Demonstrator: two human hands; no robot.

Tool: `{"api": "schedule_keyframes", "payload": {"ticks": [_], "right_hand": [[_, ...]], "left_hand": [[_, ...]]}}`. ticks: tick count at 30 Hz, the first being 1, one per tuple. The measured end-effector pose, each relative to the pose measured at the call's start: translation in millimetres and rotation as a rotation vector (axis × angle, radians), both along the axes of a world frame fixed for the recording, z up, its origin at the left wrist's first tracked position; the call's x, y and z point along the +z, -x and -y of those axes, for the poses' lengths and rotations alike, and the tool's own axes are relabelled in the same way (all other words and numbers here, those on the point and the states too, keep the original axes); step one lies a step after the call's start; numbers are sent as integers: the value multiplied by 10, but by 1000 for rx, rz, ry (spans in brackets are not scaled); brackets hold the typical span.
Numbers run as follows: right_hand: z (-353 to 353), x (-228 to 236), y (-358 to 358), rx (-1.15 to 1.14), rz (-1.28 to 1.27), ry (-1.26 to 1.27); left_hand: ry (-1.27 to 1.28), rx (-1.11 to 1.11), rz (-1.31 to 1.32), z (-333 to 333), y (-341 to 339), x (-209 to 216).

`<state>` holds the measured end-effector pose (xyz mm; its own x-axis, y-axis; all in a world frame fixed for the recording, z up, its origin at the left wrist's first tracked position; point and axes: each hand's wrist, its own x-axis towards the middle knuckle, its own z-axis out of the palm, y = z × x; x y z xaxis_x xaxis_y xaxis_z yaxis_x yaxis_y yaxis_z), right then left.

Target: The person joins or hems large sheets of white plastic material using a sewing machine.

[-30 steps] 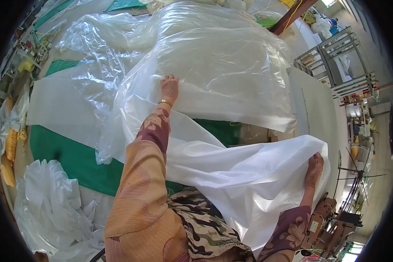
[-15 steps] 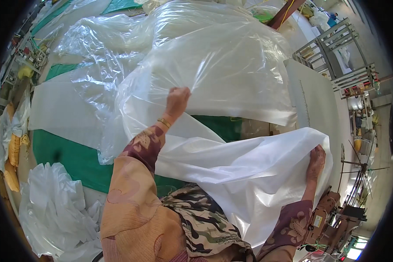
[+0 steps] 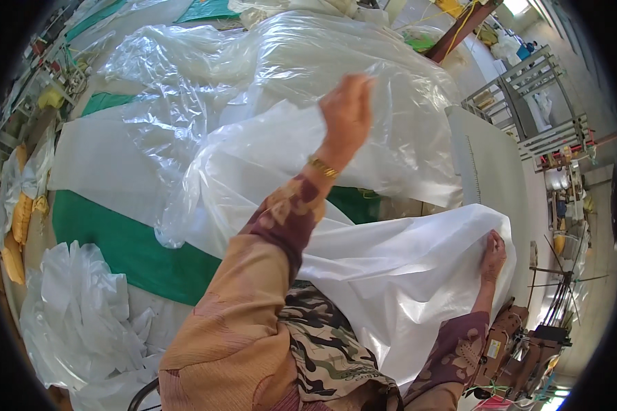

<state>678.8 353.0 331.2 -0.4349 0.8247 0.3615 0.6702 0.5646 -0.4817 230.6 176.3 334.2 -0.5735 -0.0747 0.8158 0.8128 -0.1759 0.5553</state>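
Note:
A large sheet of glossy white plastic (image 3: pixel 404 253) runs from the table's middle across my lap to the right. At its right end my right hand (image 3: pixel 492 260) has curled fingers gripping a fold. My left hand (image 3: pixel 349 113) is raised over the clear plastic film (image 3: pixel 288 51) heaped across the table. Its fingers are closed, though motion blurs them. A lifted, translucent flap of film (image 3: pixel 264 133) runs up to that hand and seems to be in its grasp; the fingertips' exact hold is hard to see.
Crumpled white plastic (image 3: pixel 82 315) lies at the near left. Green cloth (image 3: pixel 137 246) shows beneath the sheets. A brown sewing machine (image 3: pixel 507 342) stands at the near right, with a metal rack (image 3: pixel 521 103) farther back. Yellow bundles (image 3: pixel 20 219) line the left edge.
My left hand has moved up and to the right, off the film it was pinching into creases, and a flap of film has lifted behind it. My right hand has barely moved.

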Motion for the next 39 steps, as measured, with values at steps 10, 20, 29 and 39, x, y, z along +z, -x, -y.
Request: {"api": "schedule_keyframes", "payload": {"ticks": [10, 20, 29, 39], "right_hand": [[840, 39, 820, -23, -92, 50], [2555, 352, 800, 563, -612, 1182], [2454, 246, -730, -35, -1313, 586], [2878, 367, -1862, -685, -1138, -370]], "left_hand": [[-221, -641, -753, 115, -2034, 1523], [-249, -975, -1033, 52, -2394, 2286], [314, -1278, -150, -728, -1090, 1953], [695, -1351, 106, -1002, -1730, 427]]}}
